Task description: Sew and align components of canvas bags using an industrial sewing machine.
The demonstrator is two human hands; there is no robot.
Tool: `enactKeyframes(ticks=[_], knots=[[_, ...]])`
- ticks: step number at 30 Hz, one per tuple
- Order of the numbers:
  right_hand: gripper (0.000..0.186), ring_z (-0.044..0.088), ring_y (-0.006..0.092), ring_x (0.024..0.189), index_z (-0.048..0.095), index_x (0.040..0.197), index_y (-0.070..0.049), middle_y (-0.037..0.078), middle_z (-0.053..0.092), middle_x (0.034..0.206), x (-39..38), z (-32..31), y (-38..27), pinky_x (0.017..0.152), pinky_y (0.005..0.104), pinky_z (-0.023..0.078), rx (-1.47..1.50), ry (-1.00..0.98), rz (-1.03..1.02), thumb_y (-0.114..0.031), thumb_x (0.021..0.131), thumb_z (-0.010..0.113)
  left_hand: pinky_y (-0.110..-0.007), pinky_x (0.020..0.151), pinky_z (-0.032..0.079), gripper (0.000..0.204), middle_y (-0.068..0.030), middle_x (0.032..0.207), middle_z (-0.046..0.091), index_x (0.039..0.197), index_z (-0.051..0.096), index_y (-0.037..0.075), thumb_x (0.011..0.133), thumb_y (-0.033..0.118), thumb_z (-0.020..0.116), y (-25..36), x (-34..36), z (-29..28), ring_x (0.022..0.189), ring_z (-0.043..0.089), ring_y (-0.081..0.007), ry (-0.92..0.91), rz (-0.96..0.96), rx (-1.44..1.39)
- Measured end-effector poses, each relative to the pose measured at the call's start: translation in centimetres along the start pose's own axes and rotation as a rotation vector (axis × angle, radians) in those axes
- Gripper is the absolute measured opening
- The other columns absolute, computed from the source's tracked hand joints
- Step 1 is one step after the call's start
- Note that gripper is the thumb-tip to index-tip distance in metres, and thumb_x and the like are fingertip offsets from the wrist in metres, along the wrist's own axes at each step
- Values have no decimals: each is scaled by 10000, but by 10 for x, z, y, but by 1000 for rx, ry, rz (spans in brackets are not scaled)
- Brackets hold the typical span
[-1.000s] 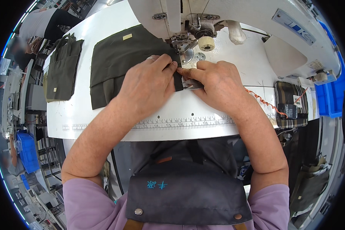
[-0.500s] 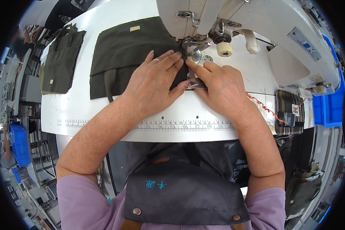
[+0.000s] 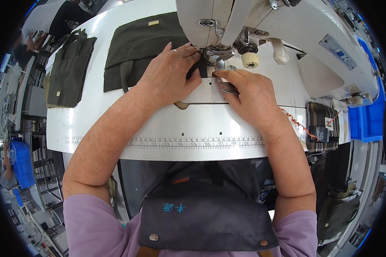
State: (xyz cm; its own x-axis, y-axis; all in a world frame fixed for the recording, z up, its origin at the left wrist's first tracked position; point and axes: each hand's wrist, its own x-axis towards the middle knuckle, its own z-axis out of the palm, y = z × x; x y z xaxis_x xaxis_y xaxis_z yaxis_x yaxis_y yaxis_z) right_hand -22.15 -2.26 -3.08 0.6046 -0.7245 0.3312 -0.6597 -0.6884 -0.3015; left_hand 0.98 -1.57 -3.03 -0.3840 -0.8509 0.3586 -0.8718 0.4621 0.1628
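Dark olive fabric (image 3: pixel 141 34) with a folded edge, a hanging strap and a small pale label lies at the sewing machine (image 3: pixel 313 38), its right edge by the presser foot and needle. My left hand (image 3: pixel 169 75) rests on the fabric just left of the needle, fingertips pressing down with fingers apart and thumb out. Close by on the right, my right hand (image 3: pixel 251 92) is closed around metal snips (image 3: pixel 227 88), its index fingertip near the presser foot and the fabric's corner.
A stack of olive pieces (image 3: pixel 66 70) lies at the table's left. At the right are a plaid pouch (image 3: pixel 321 115), a coiled orange cord (image 3: pixel 300 125) and a blue bin (image 3: pixel 364 122). A ruler strip (image 3: pixel 165 142) runs along the front edge. Co-workers (image 3: pixel 47 19) are at the far left.
The fabric has moved away from me toward the back of the machine, uncovering more table in front. My left hand has moved up with it; my right hand still has the snips.
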Motion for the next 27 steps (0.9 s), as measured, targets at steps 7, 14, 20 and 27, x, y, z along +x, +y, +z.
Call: enactKeyframes(ticks=[7, 14, 20, 27], knots=[[277, 704, 311, 802, 736, 1086, -119, 101, 733, 926, 3, 4, 10, 702, 438, 553, 43, 136, 21, -171, 814, 720, -516, 1187, 358, 397, -203, 1275, 671, 1215, 678, -66, 897, 160, 606, 4, -16, -4, 1255, 608, -342, 39, -33, -59], [290, 691, 302, 807, 738, 1046, -110, 82, 716, 872, 7, -3, 19, 835, 469, 499, -219, 166, 173, -323, 850, 724, -575, 1203, 287, 638, -150, 1502, 526, 1399, 569, 12, 813, 207, 730, 48, -119, -54, 1434, 456, -333, -183, 9, -192], [374, 635, 280, 1045, 734, 1145, -99, 78, 694, 1039, 6, 2, 30, 1002, 465, 425, -375, 331, 55, -333, 853, 731, -626, 1218, 191, 920, -86, 1606, 401, 1462, 539, 251, 624, 330, 910, 76, -181, -103, 1489, 387, -290, -338, -48, -120], [312, 618, 316, 1004, 720, 1149, -90, 97, 670, 1030, 0, -3, 22, 940, 456, 444, -176, 285, -31, -196, 856, 715, -520, 1137, 374, 419, -32, 1078, 669, 916, 679, 106, 562, 173, 892, 53, -263, -95, 1090, 664, -258, 120, -155, 54]])
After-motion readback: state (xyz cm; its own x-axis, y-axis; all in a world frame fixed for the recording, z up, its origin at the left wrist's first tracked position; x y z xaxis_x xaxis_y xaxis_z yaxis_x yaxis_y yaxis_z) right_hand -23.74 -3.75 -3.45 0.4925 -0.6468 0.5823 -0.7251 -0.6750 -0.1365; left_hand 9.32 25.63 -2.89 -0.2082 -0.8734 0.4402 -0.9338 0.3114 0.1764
